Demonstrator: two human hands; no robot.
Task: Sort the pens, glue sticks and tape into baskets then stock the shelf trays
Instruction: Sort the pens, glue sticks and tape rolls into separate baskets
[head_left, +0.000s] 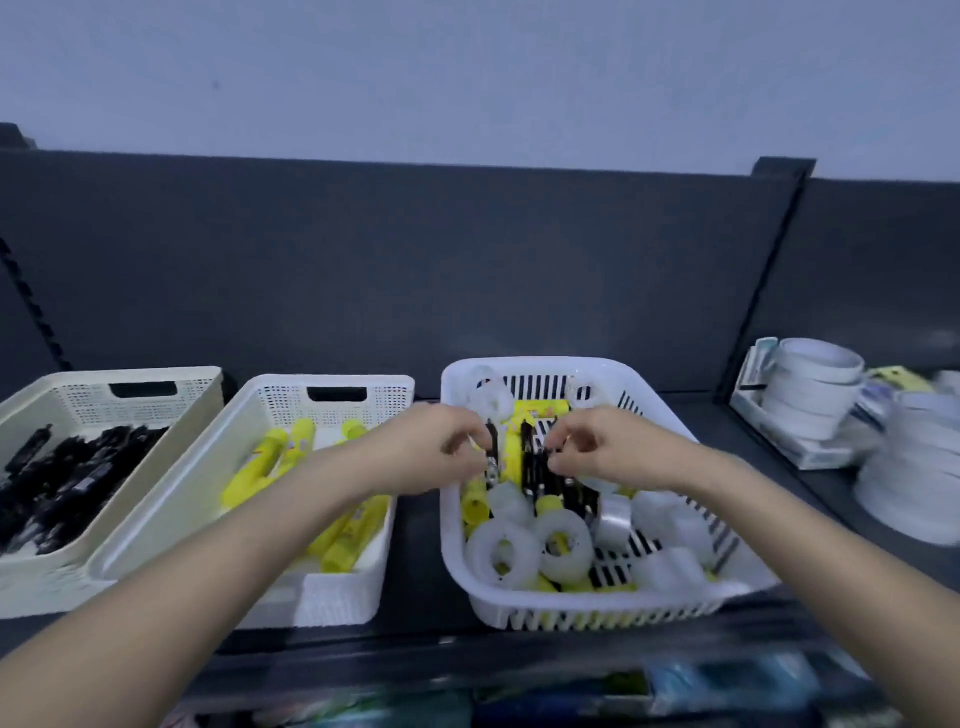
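A white slotted basket (519, 608) on the dark shelf holds mixed black pens (540, 473), yellow glue sticks (475, 501) and clear tape rolls (504, 553). Both hands reach into it. My left hand (431, 449) pinches a black pen (491, 452) that stands nearly upright. My right hand (602, 447) has its fingers curled round black pens in the middle of the pile. To the left, a white basket (332, 597) holds yellow glue sticks (260, 467). At far left, a cream basket (47, 587) holds black pens (67, 478).
Stacked white tape rolls (815, 384) in a tray sit on the shelf at right, with more blurred white rolls (914, 467) beside them. A dark back panel (467, 270) rises behind the baskets. Packaged goods show blurred on a lower shelf (571, 696).
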